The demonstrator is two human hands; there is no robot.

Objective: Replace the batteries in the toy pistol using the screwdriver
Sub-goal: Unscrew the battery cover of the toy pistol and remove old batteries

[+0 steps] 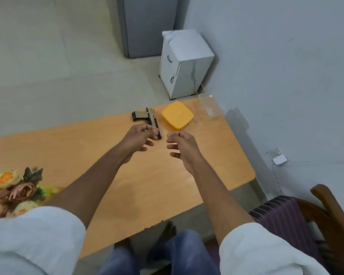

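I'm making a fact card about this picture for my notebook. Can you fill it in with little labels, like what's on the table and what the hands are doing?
table: orange-brown wooden top
toy pistol: lies at the far side of the table
yellow lid: just right of the pistol
clear container: at the far right corner
flowers: at the near left edge
left hand: fingers curled, by the pistol's near end; touching it or not, unclear
right hand: open, holding nothing
screwdriver: not clearly seen

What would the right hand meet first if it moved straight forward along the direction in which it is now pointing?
Most likely the yellow lid, which lies on the table just beyond the right hand. The fingers are curled and the hand's height above the table is unclear, so it might pass over it.
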